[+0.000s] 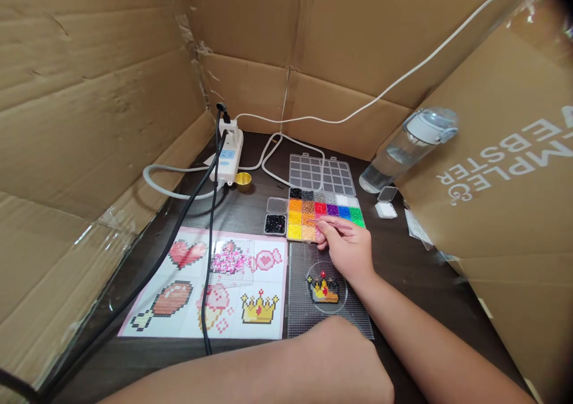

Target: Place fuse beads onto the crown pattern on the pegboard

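My right hand (351, 246) is closed on thin pink tweezers (335, 224), with their tips over the orange beads of the compartment box (320, 207). Below it, a partly filled bead crown (324, 290) lies within a clear round outline on the transparent pegboard (299, 317). My left hand (358, 356) is at the bottom, just in front of the pegboard; its fingers are hidden. Left of the board lies a pattern sheet (224, 332) with a printed crown (259, 310), a heart and other pictures. A small square box of black beads (275, 224) stands beside the compartment box.
A power strip (227, 162) and a gold cup (243, 181) stand at the back left. Black cables (210, 261) cross the pattern sheet. A water bottle (403, 147) leans at the right, near a small white box (385, 210). Cardboard walls (250, 82) surround the dark table.
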A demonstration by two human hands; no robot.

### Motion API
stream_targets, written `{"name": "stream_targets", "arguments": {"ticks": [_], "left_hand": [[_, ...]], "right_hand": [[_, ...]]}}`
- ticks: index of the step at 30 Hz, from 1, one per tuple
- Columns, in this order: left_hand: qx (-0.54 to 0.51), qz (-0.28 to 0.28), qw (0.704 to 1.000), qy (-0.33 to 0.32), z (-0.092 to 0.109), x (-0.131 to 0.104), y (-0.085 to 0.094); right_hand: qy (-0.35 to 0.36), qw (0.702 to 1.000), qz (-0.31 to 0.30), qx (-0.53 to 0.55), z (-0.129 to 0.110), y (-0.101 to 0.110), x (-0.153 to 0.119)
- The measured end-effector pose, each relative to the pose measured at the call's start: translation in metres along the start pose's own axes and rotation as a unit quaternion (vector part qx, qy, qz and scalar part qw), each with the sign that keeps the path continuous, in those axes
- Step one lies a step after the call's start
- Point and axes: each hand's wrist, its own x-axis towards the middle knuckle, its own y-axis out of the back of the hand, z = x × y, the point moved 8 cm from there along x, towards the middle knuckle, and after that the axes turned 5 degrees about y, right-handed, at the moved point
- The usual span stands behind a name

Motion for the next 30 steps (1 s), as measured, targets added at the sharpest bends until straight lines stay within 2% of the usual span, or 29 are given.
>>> {"name": "stream_targets", "arguments": {"ticks": [5, 8, 14, 19, 24, 30], "left_hand": [[-0.008, -0.020, 1.000, 0.002, 0.000, 0.001, -0.006], [0.004, -0.025, 1.000, 0.005, 0.000, 0.001, -0.003], [0.018, -0.063, 0.997, 0.029, 0.001, -0.006, 0.008], [0.010, -0.005, 0.999, 0.031, 0.001, -0.007, 0.018], [-0.001, 0.064, 0.998, 0.010, 0.003, -0.006, 0.020], [0.007, 0.080, 0.997, 0.013, 0.003, -0.006, 0.021]], "right_hand": [[0.010, 1.000, 0.016, -0.013, -0.005, 0.003, -0.001], [0.033, 0.999, 0.032, -0.007, -0.012, 0.008, -0.002], [0.062, 0.996, 0.058, 0.008, -0.031, 0.036, -0.018], [0.021, 0.999, -0.002, -0.026, -0.025, 0.064, -0.056], [-0.004, 0.993, -0.017, -0.113, -0.008, 0.083, -0.094], [0.017, 0.994, -0.005, -0.107, -0.001, 0.086, -0.103]]}}
